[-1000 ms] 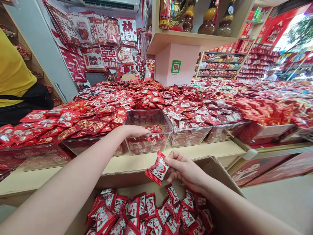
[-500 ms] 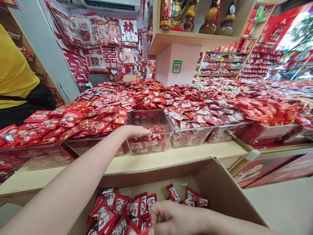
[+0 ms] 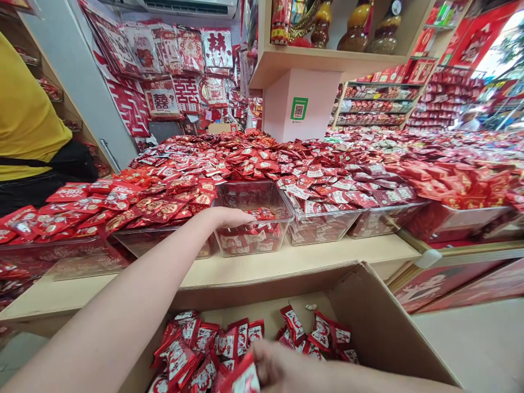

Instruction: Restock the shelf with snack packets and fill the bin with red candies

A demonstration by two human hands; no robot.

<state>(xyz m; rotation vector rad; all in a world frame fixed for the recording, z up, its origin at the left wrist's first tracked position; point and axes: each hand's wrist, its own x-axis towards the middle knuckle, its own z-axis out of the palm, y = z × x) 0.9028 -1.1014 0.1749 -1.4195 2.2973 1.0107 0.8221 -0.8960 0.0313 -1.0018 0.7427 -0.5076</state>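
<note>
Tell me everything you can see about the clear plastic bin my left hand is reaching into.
The clear rectangular plastic bin sits upright on the pale wooden counter, between fuller neighbouring bins. It looks like thin, rigid, see-through plastic with a rolled rim. It is mostly empty: a low layer of red and white wrapped candies covers its bottom. The left hand rests over its near left rim, fingers reaching inside.
</note>
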